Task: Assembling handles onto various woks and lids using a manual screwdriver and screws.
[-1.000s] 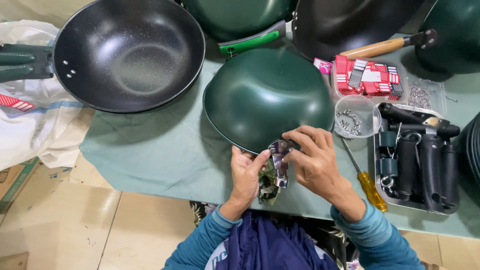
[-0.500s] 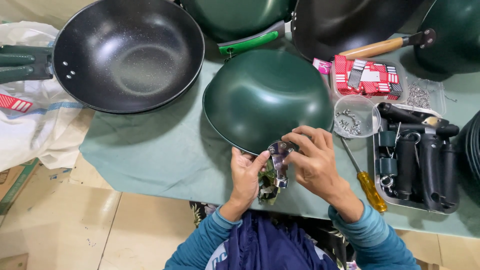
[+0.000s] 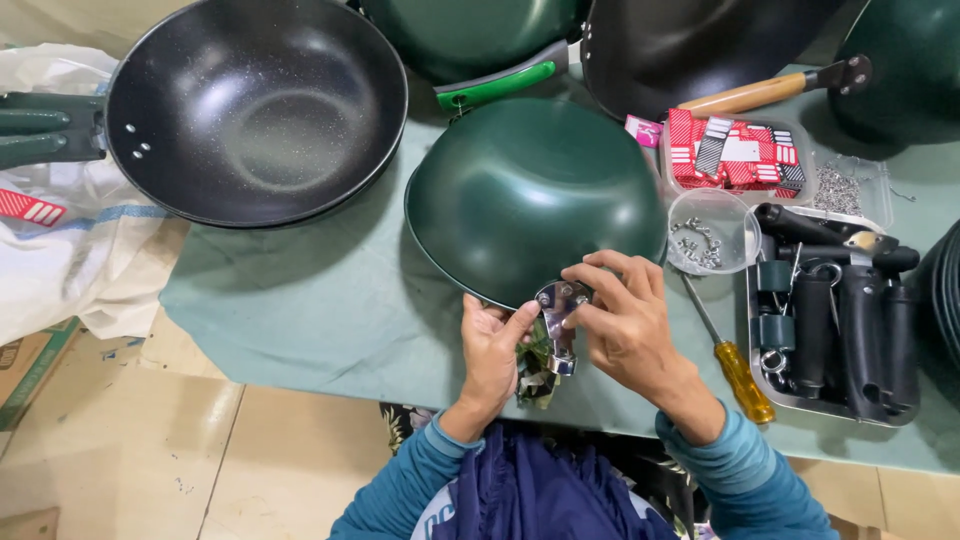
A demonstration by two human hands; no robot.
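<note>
You are looking straight down at a table covered in a green cloth. Directly in front of you, an upturned dark green pan is resting rim-down on the cloth, its near edge at your fingertips. Both of your hands are meeting at that edge around a small shiny metal bracket.

Your left hand is closing around the bracket from the left, thumb pressing on its upper part. Your right hand is pinching its top from the right, fingers curled over it against the pan's rim. Something mottled and dark is hanging just below the bracket; what it is cannot be told.

The bracket is likely stiff, light and rather slippery, so pinching it by its flat faces looks the surest hold. The pan looks rigid, smooth and glossy, probably apt to slide on the cloth; its rim is the natural place to grip.

To your right, a yellow-handled screwdriver is lying just beside your right wrist, near a clear round dish of small metal parts and a metal tray of black handles. A large black pan is sitting well apart, upper left.
</note>
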